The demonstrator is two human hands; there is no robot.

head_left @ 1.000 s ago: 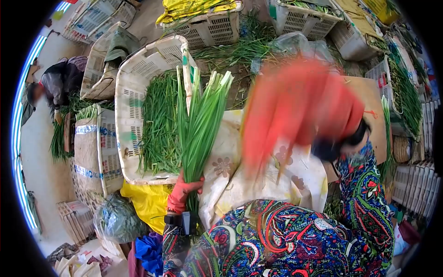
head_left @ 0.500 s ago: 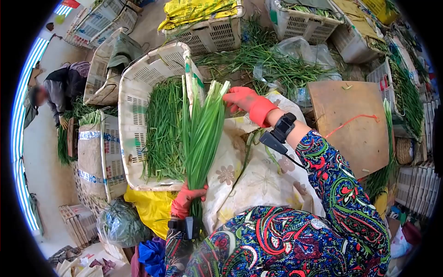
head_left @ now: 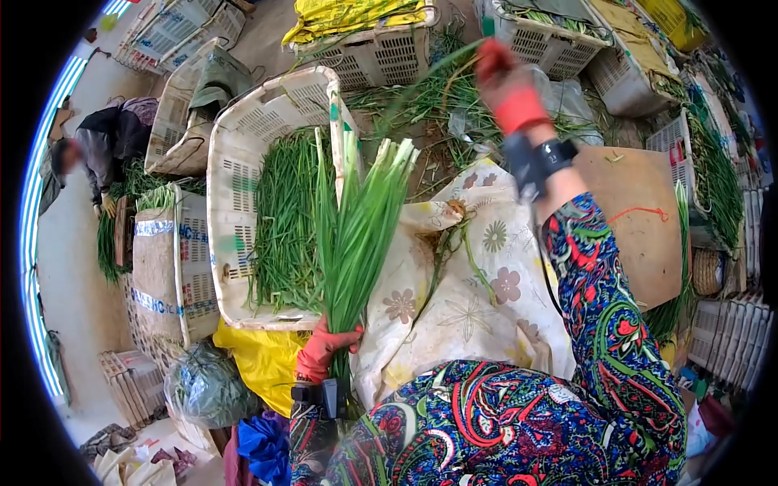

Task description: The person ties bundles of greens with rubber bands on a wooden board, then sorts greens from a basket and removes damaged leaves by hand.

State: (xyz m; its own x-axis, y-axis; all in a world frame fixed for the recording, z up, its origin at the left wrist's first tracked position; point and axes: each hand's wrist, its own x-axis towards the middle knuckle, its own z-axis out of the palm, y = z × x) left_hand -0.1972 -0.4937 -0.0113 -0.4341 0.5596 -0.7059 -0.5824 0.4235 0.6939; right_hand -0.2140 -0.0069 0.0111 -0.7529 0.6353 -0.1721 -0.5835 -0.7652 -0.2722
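My left hand (head_left: 326,350), in a red rubber glove, is closed around the lower part of a bunch of garlic chives (head_left: 356,243). The bunch stands up and fans out, pale cut ends at the top. My right hand (head_left: 509,89), gloved in red too, is raised and smeared by motion, far from the bunch. A blurred long chive stalk (head_left: 429,73) trails leftward from its closed fingers. Left of the bunch, a white plastic crate (head_left: 235,134) holds chives (head_left: 285,219) in a thick layer. A floral cloth (head_left: 462,292) covers my lap, with a few loose stalks on it.
Chive litter and a clear plastic bag (head_left: 567,101) lie on the floor ahead. A brown board (head_left: 632,211) is on the right. More crates surround me, one topped by yellow sacking (head_left: 352,18). Another person (head_left: 113,142) bends over greens at the far left.
My right hand has swung up and to the right, away from the bunch's top, with a stalk trailing from it. The left hand keeps its hold; the bunch's top has shifted slightly right.
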